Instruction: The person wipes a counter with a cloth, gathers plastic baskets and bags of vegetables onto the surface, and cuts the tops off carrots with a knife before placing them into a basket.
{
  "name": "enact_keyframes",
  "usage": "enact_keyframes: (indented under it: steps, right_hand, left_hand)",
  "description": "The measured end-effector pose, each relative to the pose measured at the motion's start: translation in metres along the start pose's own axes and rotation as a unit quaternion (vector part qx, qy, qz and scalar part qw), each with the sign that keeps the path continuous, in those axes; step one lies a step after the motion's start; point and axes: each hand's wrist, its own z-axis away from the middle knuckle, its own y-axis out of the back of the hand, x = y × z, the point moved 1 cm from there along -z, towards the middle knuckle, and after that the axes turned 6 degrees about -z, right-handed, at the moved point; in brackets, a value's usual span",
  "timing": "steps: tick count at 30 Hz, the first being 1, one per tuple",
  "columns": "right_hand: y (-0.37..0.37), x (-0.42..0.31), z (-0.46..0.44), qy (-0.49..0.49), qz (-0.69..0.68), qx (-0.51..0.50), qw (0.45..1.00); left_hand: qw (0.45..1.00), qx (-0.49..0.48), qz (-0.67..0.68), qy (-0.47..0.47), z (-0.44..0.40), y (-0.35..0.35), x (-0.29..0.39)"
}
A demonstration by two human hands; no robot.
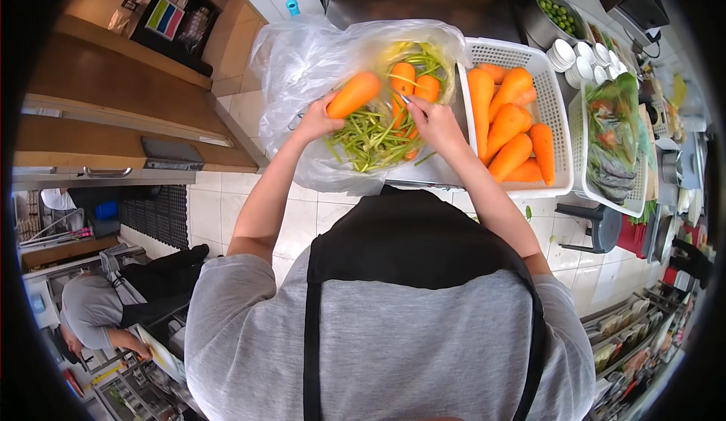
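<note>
My left hand (317,121) is closed around the lower end of a thick orange carrot (354,95), lifted above an open clear plastic bag (291,66). Across from it, my right hand (439,125) is closed on what looks like a small knife (404,99); only a thin metal part shows past the fingers, pointing toward the held carrot but apart from it. In the bag lie cut green stems (368,140) and several more carrots (403,78), partly under the stems and my right hand.
A white perforated basket (561,111) of carrots stands right of the bag. Beyond it are a second basket (643,183) with bagged vegetables, stacked white cups (562,53) and a pot of green limes (558,14). A grey stool (605,228) is below. Another person (98,311) works at lower left.
</note>
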Motion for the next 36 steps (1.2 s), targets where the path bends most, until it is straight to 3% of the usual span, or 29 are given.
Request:
enact_keyframes:
  steps: [3,5,7,12,14,17,20,22,25,27,28,29,30,32,34,36]
  right_hand:
    - [-0.002,0.002,-0.005,0.016,0.013,0.0,1.0]
    - [-0.006,0.014,-0.008,0.023,0.034,-0.004,0.999]
    - [-0.017,0.039,-0.009,-0.073,0.043,-0.07,0.994]
    - [0.005,0.032,-0.02,-0.087,0.058,-0.117,0.988]
    - [0.039,0.01,-0.009,-0.071,0.055,-0.118,0.989]
    - [0.115,-0.02,0.016,-0.121,0.013,-0.076,0.99]
    - [0.183,-0.044,0.038,-0.191,0.016,0.05,0.98]
    - [0.206,-0.034,0.048,-0.196,0.011,0.081,0.977]
    - [0.214,-0.021,0.054,-0.222,-0.03,0.142,0.964]
    - [0.208,-0.011,0.062,-0.218,-0.009,0.155,0.964]
    - [0.206,-0.001,0.066,-0.2,0.01,0.156,0.967]
    - [0.204,0.0,0.069,-0.199,0.009,0.157,0.967]
    - [0.201,-0.002,0.072,-0.215,0.01,0.147,0.965]
    - [0.189,0.004,0.074,-0.19,0.0,0.135,0.973]
    - [0.169,-0.005,0.067,-0.178,0.018,0.092,0.979]
    - [0.14,-0.019,0.055,-0.141,0.042,0.019,0.989]
  left_hand:
    - [0.998,-0.011,-0.004,0.056,0.003,0.0,0.007]
    - [0.999,0.019,-0.006,-0.049,0.003,-0.004,0.014]
    - [0.997,0.036,0.001,-0.073,-0.004,-0.003,0.033]
    - [0.99,0.083,0.036,-0.105,-0.015,0.005,0.047]
    - [0.987,0.025,0.158,0.036,-0.001,0.0,0.069]
    - [0.969,-0.071,0.236,0.036,0.001,-0.018,0.092]
    - [0.946,-0.213,0.238,0.045,-0.004,-0.054,0.136]
    - [0.938,-0.256,0.232,-0.033,-0.015,-0.096,0.156]
    - [0.954,-0.241,0.176,-0.008,-0.018,-0.145,0.193]
    - [0.975,-0.11,0.024,-0.192,-0.03,-0.173,0.182]
    - [0.973,-0.028,-0.066,-0.221,-0.024,-0.152,0.197]
    - [0.973,0.028,-0.073,-0.218,-0.032,-0.142,0.187]
    - [0.97,0.083,-0.081,-0.213,-0.045,-0.13,0.175]
    - [0.984,0.045,-0.168,0.03,-0.058,-0.091,0.148]
    - [0.954,-0.035,-0.288,0.077,-0.073,-0.079,0.097]
    - [0.954,0.006,-0.273,0.12,-0.079,-0.101,0.072]
